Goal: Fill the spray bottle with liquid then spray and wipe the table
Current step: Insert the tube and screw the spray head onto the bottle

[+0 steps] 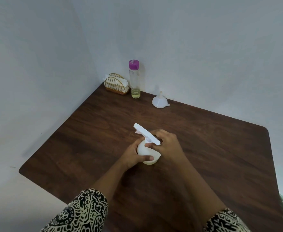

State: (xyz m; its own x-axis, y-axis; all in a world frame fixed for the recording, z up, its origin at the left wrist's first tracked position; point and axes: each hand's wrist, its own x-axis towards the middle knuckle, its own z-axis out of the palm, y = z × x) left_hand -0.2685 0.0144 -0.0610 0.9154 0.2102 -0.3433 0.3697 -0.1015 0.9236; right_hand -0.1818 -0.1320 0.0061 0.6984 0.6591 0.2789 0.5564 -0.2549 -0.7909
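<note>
While your left hand [134,156] wraps the round body of the spray bottle [145,152], which stands at the middle of the table [204,148], your right hand [167,144] pinches its neck under the trigger head [145,133]; loosening or tightening, I cannot tell. Risks, as judged: a loose or cross-threaded head would leak when you spray; twisting could tip the bottle; the refill bottle [134,81], tall and narrow, would topple if your reach clips it. Count: one spray bottle; one refill bottle; one funnel [160,102]; one napkin holder [116,85].
</note>
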